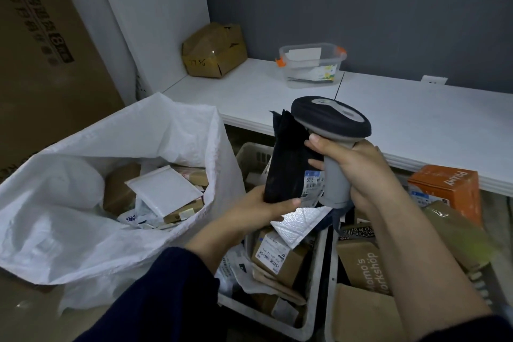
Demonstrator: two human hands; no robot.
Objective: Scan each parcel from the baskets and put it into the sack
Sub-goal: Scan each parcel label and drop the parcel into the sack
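My left hand (262, 208) grips the bottom edge of the black parcel (288, 164), seemingly soft, light and slippery; my right hand (358, 172), at its three o'clock, is clamped round the scanner (330, 119).

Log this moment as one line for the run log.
step: scanning | left hand: holds black parcel | right hand: grips scanner | sack: open, holds parcels | baskets: parcels inside

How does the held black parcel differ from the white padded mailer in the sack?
The black parcel is dark, held upright by the left hand; the white mailer is pale, lying tilted in the sack. The black parcel shows a label; the white mailer's visible face shows none.
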